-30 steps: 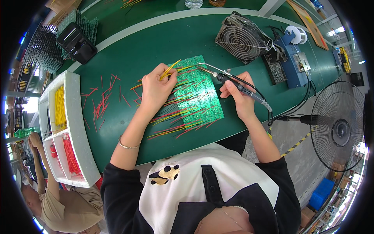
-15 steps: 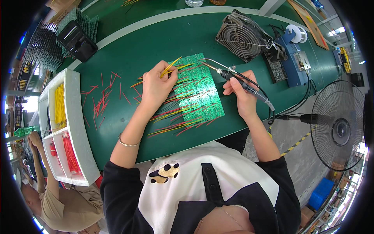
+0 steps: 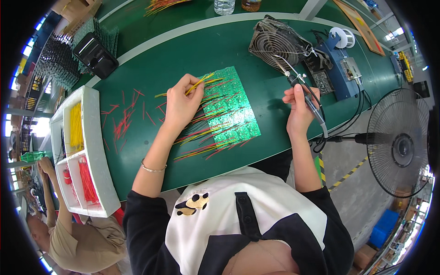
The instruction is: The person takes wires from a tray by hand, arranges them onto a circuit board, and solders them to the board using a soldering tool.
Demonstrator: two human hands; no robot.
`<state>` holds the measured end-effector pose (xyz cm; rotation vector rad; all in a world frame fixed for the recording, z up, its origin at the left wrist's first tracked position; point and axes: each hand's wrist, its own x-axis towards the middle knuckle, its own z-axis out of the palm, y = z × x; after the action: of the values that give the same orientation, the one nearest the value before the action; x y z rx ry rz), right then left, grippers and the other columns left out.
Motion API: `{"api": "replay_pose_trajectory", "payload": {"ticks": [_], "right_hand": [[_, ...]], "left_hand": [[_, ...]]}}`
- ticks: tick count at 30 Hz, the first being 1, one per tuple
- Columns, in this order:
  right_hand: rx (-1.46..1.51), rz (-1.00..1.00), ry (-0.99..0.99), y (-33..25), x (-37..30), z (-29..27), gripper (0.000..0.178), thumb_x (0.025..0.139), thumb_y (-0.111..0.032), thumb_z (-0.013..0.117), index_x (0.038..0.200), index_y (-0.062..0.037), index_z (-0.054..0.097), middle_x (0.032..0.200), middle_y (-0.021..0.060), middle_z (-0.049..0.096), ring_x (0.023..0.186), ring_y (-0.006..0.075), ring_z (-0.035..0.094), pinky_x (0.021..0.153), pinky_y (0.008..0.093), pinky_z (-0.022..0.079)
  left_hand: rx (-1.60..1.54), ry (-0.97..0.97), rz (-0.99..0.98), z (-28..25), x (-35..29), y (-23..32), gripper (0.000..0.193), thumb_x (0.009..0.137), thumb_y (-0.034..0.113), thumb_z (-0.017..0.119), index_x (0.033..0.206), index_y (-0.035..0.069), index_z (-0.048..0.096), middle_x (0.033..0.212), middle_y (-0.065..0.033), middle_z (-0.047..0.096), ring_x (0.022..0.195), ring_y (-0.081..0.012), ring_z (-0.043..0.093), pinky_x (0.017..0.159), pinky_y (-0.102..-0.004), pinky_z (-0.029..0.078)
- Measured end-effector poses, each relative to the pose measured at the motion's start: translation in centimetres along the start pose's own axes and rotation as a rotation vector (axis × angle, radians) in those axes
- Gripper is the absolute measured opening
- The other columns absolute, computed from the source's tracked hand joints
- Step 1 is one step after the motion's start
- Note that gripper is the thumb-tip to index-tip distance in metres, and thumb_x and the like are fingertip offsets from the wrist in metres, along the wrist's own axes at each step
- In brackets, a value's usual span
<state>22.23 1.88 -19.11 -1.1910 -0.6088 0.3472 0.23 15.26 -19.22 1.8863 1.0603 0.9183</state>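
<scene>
A green circuit board panel (image 3: 247, 110) lies on the bench with red, yellow and black wires (image 3: 197, 135) sticking out past its left side. My left hand (image 3: 183, 98) is over the panel's upper left edge, its fingers pinched on several yellow wires (image 3: 196, 86). In my right hand (image 3: 301, 107) I grip a soldering iron (image 3: 311, 104) with a thin curved metal tube beside its tip. The iron points up and left, apart from the panel, its tip in front of the square fan.
Loose red wires (image 3: 123, 121) lie left of the panel. A white foam tray (image 3: 103, 160) holds yellow and red wires. Behind stand a square fan (image 3: 273, 46) and a blue solder-feeding machine (image 3: 341, 68). A floor fan (image 3: 401, 144) is at right; another person (image 3: 82, 240) sits left.
My right hand has moved right, carrying the soldering iron away from the panel towards the square fan. My left hand still pinches the yellow wires in nearly the same place.
</scene>
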Motion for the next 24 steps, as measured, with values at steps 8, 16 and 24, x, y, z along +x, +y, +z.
{"api": "replay_pose_trajectory", "payload": {"ticks": [8, 16, 24], "right_hand": [[0.028, 0.017, -0.019, -0.2, -0.1, -0.4, 0.022, 0.086, -0.015, 0.062, 0.088, -0.0009, 0.044, 0.069, 0.0128, 0.061, 0.053, 0.0146, 0.058, 0.051, 0.0239, 0.048], [0.056, 0.032, -0.013, 0.0, 0.1, -0.5, 0.023, 0.086, -0.014, 0.062, 0.088, -0.0010, 0.044, 0.068, 0.0129, 0.061, 0.053, 0.0151, 0.058, 0.050, 0.0243, 0.048], [0.080, 0.180, -0.178, 0.2, -0.9, 1.0, 0.022, 0.085, -0.014, 0.063, 0.088, -0.0015, 0.044, 0.070, 0.0126, 0.061, 0.055, 0.0147, 0.059, 0.052, 0.0241, 0.048]], "left_hand": [[0.222, 0.019, 0.096, -3.1, -0.2, 0.3, 0.011, 0.082, 0.012, 0.060, 0.080, 0.002, 0.056, 0.055, -0.0071, 0.051, 0.043, -0.0113, 0.045, 0.046, -0.0260, 0.036], [0.198, 0.237, -0.021, -8.0, -2.7, 0.5, 0.012, 0.091, 0.011, 0.053, 0.083, 0.002, 0.052, 0.057, 0.0057, 0.039, 0.051, -0.0019, 0.029, 0.045, -0.0198, 0.022], [0.252, 0.150, 0.030, -3.4, -1.9, 3.6, 0.013, 0.083, 0.016, 0.063, 0.085, 0.005, 0.057, 0.048, -0.0001, 0.035, 0.043, -0.0096, 0.033, 0.044, -0.0262, 0.028]]}}
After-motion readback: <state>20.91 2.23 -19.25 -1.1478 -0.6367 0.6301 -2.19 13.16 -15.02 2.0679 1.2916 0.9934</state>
